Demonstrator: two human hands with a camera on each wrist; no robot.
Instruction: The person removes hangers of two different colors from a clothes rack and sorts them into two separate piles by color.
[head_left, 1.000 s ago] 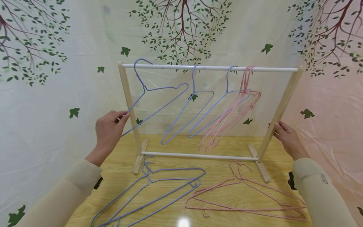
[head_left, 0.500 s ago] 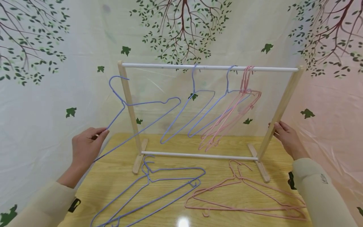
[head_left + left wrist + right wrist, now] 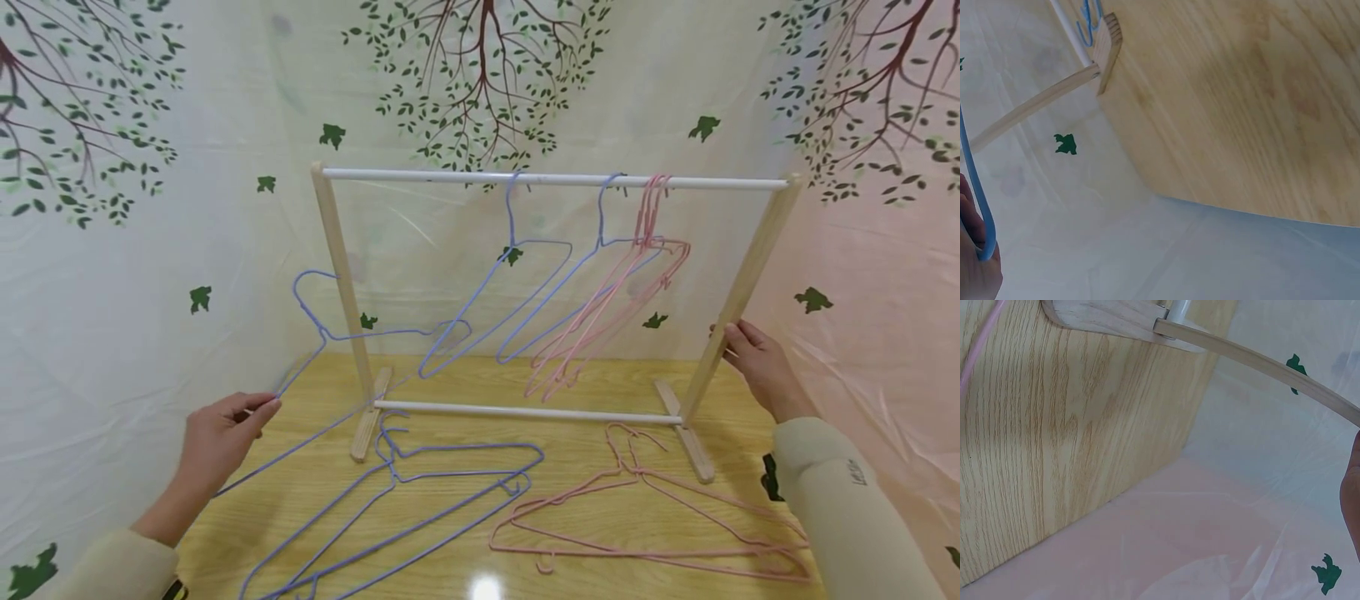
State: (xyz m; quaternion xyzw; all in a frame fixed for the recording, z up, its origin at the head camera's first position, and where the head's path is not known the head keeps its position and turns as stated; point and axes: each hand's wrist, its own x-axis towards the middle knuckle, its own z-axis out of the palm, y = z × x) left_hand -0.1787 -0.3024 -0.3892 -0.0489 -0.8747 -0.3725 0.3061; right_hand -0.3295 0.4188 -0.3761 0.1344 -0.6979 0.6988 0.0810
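My left hand (image 3: 213, 450) pinches a blue wire hanger (image 3: 382, 332) by its left shoulder, low beside the rack's left post. The hook stands up below the white top bar (image 3: 435, 176), apart from it. In the left wrist view, part of this hanger (image 3: 975, 175) crosses the hand (image 3: 982, 272). On the other side, my right hand (image 3: 765, 371) holds the rack's right wooden post (image 3: 750, 258), thumb in front and fingers partly hidden behind it. Two blue hangers (image 3: 511, 212) and several pink hangers (image 3: 650, 217) hang from the bar.
Blue hangers (image 3: 465, 447) lie overlapped on the wooden table (image 3: 450, 567) in front, left of centre. Pink hangers (image 3: 637, 553) lie to their right. A white lower bar (image 3: 525, 411) joins the rack's feet. A leaf-printed curtain (image 3: 225, 125) stands behind.
The blue hanger's hook has come off the left part of the top bar. My left hand has carried it left and down. The right hand stays on the post.
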